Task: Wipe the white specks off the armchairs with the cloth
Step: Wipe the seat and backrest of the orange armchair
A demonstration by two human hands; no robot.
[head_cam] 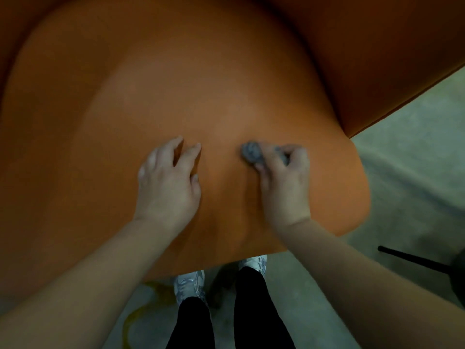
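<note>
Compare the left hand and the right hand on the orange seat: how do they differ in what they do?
The left hand holds nothing; the right hand grips a bunched grey cloth. The left hand's fingers are spread and rest on the orange armchair; the right hand's fingers are curled round the cloth and press it onto the seat. Both are bare and reach over the seat's front part.

1. Both bare forearms reach forward and downward from the lower corners of the view, converging slightly.
2. The left hand (167, 182) lies palm down, fingers spread and lightly bent, fingertips pressing the surface.
3. The right hand (284, 182) is knuckles up, fingers curled tight, pinching a small grey cloth (251, 152) at its fingertips.
</note>
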